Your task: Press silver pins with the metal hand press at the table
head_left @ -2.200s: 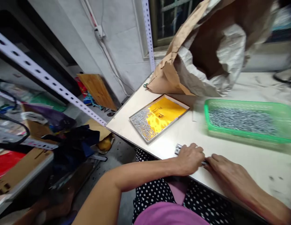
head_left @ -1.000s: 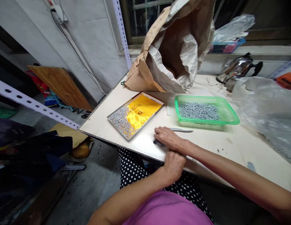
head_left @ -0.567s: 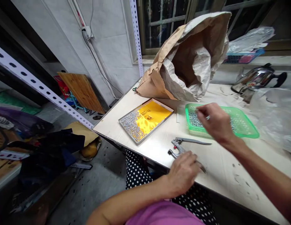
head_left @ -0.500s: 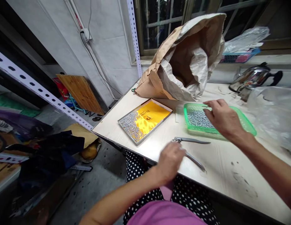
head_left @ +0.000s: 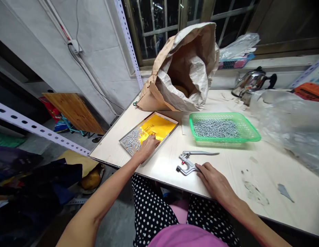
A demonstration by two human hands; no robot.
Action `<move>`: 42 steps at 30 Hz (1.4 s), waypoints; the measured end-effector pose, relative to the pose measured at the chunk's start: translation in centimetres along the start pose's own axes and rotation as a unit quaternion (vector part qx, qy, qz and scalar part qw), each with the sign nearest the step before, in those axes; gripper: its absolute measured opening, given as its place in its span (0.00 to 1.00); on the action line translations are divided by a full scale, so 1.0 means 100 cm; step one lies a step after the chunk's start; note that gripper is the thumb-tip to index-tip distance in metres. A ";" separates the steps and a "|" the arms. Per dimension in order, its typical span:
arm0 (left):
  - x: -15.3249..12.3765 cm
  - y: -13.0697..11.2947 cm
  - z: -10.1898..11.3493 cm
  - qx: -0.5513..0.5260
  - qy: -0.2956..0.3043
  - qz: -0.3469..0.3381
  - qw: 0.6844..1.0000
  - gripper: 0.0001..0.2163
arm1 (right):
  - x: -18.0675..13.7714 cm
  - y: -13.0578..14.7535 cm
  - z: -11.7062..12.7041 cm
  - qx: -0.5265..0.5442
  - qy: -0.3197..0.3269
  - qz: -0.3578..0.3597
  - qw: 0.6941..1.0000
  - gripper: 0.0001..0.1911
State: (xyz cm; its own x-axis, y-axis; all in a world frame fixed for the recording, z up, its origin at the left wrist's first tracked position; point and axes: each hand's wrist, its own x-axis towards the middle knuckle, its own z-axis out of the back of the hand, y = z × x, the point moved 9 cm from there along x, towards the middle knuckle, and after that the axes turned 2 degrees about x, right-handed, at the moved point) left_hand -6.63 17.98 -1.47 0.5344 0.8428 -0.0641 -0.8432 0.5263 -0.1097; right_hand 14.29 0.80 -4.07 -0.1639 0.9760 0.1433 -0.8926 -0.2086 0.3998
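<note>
My left hand (head_left: 149, 147) reaches into a shallow tray (head_left: 161, 122) with a yellow printed bottom. Its fingers are curled over the yellow part; anything between them is hidden. Small silvery metal pieces (head_left: 131, 141) are heaped at the tray's left end. On the table in front of me, hand pliers (head_left: 200, 153) lie with spread handles, a spring and a curved jaw pointing left. My right hand (head_left: 213, 178) has its fingers closed around the lower handle. Behind the pliers stands a green plastic basket (head_left: 226, 139) holding many similar metal pieces (head_left: 217, 128).
A large open paper sack (head_left: 159, 92) stands behind the tray. At the back right are a steel kettle (head_left: 252, 82), clear plastic bags (head_left: 280, 109) and an orange item (head_left: 310, 91). A grey scrap (head_left: 284, 192) lies on the right. The table's edge runs before my lap.
My left hand has moved from the pliers leftward into the tray. My right hand has come from over the green basket down onto the lower plier handle. The view has shifted right.
</note>
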 end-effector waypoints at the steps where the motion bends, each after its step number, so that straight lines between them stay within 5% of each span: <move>1: 0.002 -0.001 -0.001 0.005 0.000 -0.010 1.000 0.15 | 0.001 -0.001 -0.001 -0.015 0.003 -0.004 1.000 0.16; 13: 0.008 -0.005 0.002 -0.011 0.013 -0.049 0.999 0.11 | 0.015 0.006 0.018 -0.132 0.108 0.012 0.985 0.12; 19: -0.020 -0.018 0.043 -0.205 -0.117 0.056 0.970 0.07 | 0.021 0.004 0.025 -0.130 0.129 0.013 0.983 0.12; 23: -0.049 -0.061 0.003 -0.455 0.025 0.136 0.880 0.06 | 0.027 0.003 0.020 -0.124 0.130 0.009 0.984 0.11; 26: -0.059 -0.081 -0.025 -0.526 0.077 0.194 0.825 0.06 | 0.030 0.003 0.016 -0.131 0.128 0.013 0.983 0.10; 42: -0.053 -0.098 -0.058 -0.502 0.166 0.283 0.800 0.09 | 0.030 0.000 0.016 -0.122 0.131 -0.005 0.984 0.11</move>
State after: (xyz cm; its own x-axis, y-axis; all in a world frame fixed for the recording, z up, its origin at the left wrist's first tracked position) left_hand -0.87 7.74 -5.78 0.2108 0.7496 -0.6274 -0.5722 -0.4257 -0.7009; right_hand 14.45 3.60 -2.14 -0.2286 0.9671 -0.1113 -0.9638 -0.2087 0.1660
